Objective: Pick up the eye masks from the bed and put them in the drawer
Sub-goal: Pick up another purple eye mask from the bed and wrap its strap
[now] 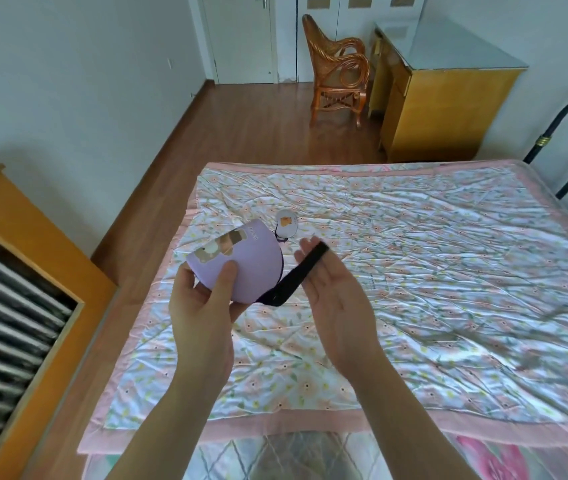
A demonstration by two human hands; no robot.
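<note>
**Purple eye mask held above the bed**

At far left we see an open drawer (15, 306) in a wooden cabinet. Our left hand (202, 306) grasps the purple eye mask (237, 265), thumb pressed on its face, above the floral quilt (448, 271). Its black strap (296, 275) drapes over the relaxed fingers of our right hand (334, 296). A second, white eye mask (286, 226) lies on the bed just beyond.

Pale walls (67, 81) rise over a brown wood floor (241, 109). A rattan chair (336, 71) stands by white doors (241, 36), just beside a yellow glass-topped desk (442, 109). An orange wooden cabinet (15, 237) sits at left. Soft daylight.
</note>
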